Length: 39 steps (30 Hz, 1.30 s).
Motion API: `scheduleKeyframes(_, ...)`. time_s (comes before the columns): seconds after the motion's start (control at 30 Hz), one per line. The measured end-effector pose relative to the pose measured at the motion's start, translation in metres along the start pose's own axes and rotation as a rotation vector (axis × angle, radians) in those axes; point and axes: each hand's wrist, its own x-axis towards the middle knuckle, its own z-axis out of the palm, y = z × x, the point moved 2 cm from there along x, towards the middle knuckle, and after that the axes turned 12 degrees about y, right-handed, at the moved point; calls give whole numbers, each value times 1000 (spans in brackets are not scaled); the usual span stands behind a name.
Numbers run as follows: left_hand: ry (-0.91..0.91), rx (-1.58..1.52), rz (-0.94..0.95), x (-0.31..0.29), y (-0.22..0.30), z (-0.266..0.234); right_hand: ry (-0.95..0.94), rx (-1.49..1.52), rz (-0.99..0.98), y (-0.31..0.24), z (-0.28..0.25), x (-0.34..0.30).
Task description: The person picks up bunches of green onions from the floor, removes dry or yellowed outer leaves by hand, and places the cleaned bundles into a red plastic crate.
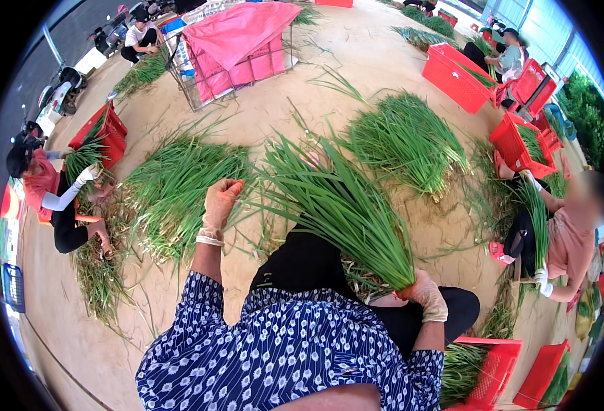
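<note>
My right hand (425,296), in a pale thin glove, grips a thick bunch of garlic chives (350,212) by its base. The long flat green leaves fan up and to the left across my lap. My left hand (221,205), gloved too, is raised apart from the bunch, its fingers pinched together; whether anything thin is between them I cannot make out. Beyond it on the ground lies a wide heap of garlic chives (185,185), pale stem ends toward the left and front. A second heap (408,144) lies ahead to the right.
Red crates stand around: one with chives (497,373) beside my right hip, others (459,79) further off. People sit sorting chives at left (42,178) and right (565,240). Ahead, a wire frame holds pink sacking (240,41). Loose leaves litter the sandy floor.
</note>
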Motion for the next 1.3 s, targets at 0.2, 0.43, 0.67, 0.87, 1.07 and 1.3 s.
scheduleKeyframes(0.2,153,-217,209,-19,36,3,16,72,77,-41,-16,-15)
scheduleKeyframes(0.43,171,56,837,-54,135,19,82,5,-26,-26,-10,-11)
scheduleKeyframes(0.67,44,138,667,-52,135,50,96,33,-3,-31,-11,-17)
scheduleKeyframes(0.87,-184,84,464,-45,122,67,77,90,77,-25,-9,-17)
scheduleKeyframes(1.07,-162,19,457,-41,108,76,75,88,110,-19,-6,-15)
scheduleKeyframes(1.3,-161,119,511,-46,118,75,98,114,122,-21,-8,-15)
